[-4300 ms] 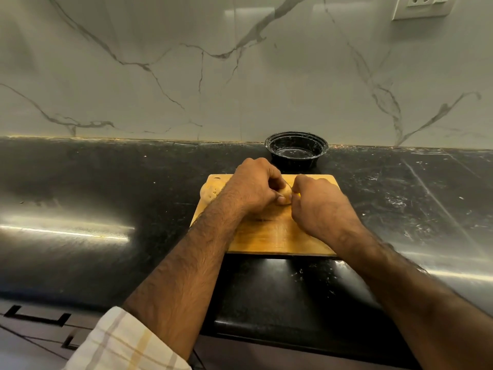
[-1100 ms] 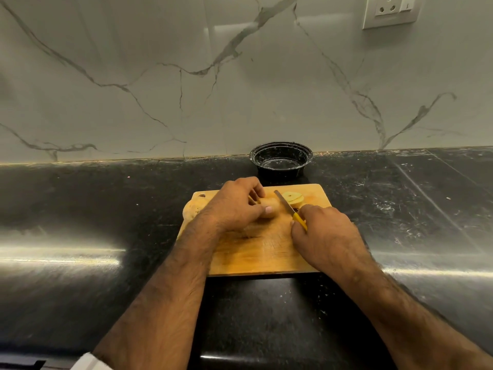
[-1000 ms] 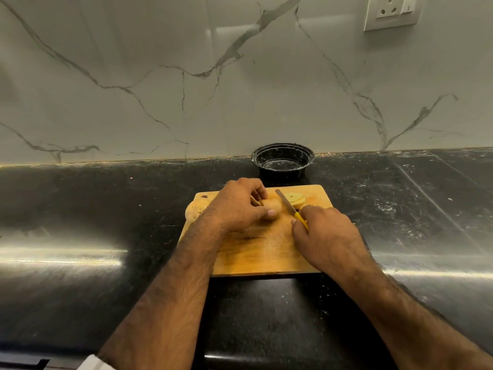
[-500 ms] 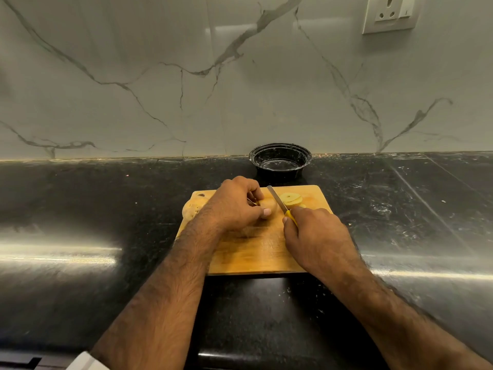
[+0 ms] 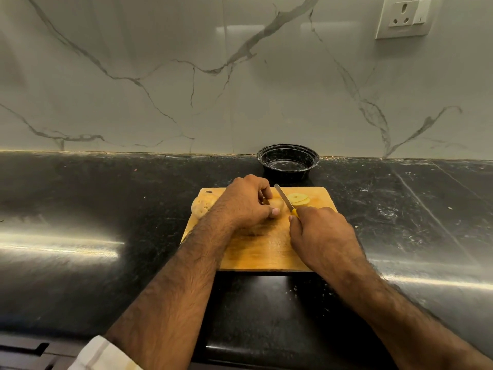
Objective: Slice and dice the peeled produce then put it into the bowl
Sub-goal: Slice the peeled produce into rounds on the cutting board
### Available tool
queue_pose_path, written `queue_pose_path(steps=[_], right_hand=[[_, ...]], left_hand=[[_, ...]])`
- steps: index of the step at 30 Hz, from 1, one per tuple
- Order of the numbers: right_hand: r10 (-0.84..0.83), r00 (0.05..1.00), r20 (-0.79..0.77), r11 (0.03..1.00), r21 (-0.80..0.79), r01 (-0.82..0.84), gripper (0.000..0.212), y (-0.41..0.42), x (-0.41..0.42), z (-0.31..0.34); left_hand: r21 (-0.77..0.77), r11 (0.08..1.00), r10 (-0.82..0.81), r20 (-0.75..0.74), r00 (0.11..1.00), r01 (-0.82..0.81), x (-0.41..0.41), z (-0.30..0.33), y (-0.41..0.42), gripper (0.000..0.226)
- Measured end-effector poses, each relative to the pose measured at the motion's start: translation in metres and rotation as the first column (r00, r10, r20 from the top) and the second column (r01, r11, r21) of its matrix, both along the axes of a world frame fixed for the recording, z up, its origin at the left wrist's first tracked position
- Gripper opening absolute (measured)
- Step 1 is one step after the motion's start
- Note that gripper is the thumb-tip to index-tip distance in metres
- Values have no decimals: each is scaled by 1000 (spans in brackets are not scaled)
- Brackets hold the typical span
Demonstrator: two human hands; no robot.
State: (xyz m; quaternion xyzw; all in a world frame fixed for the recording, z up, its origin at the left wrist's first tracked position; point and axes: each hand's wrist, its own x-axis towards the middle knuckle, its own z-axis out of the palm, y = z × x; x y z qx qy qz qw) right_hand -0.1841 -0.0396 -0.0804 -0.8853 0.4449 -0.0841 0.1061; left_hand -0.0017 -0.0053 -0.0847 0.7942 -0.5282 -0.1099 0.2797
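Slicing under way: left hand [image 5: 246, 201] grips the peeled root [image 5: 277, 203] on the cutting board [image 5: 256, 252]; right hand [image 5: 321, 233] grasps the knife [image 5: 284, 198]. A few slices [image 5: 299, 199] lie cut; dicing remains, and the bowl [image 5: 288, 162] holds no pieces.

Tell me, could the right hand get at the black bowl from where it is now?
Probably yes. The right hand grips the knife on the cutting board, and the black bowl sits just beyond the board's far edge with nothing visible between. It would have to free itself first.
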Motion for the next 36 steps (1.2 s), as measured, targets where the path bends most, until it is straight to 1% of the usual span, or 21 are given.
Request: queue_pose_path(steps=[3, 7, 10, 13, 18, 23, 29, 30, 31, 34, 36], right_hand=[[7, 1000, -2, 1000, 4, -7, 34, 1, 1, 0], [2, 1000, 0, 1000, -31, -2, 33, -1, 4, 4], [14, 1000, 14, 999, -41, -13, 28, -7, 12, 8], [24, 1000, -13, 1000, -8, -24, 20, -9, 18, 14], [45, 995, -89, 999, -16, -47, 23, 1, -2, 9], [54, 995, -87, 998, -21, -56, 18, -4, 9, 10], [121, 963, -241, 989, -54, -138, 11, -1, 4, 9], [112, 966, -235, 991, -50, -127, 13, -2, 1, 8], [90, 976, -197, 994, -43, -100, 16, -3, -1, 7], [11, 1000, -19, 999, -38, -12, 28, -8, -5, 4], [11, 999, 37, 999, -50, -9, 32, -10, -3, 3]], left_hand=[[2, 1000, 5, 14, 1000, -5, 0, -1, 0, 27], [-4, 1000, -8, 23, 1000, 8, -1, 1, 1, 25], [0, 1000, -12, 31, 999, 12, -2, 3, 1, 24], [-2, 1000, 3, 38, 999, -3, -3, 2, -1, 24], [-3, 1000, 24, 64, 998, -23, -6, 0, -3, 26], [6, 1000, -4, 86, 996, 4, -7, 3, 0, 24], [4, 1000, 23, 18, 1000, -23, -2, 2, 0, 25], [-3, 1000, 17, 2, 1000, -17, 0, 1, 1, 24], [-14, 1000, 10, -17, 1000, -10, 1, 0, 2, 24], [-32, 999, 4, -60, 998, -6, 4, -3, 1, 27], [-36, 999, 11, -76, 997, -13, 5, -4, 0, 28]])
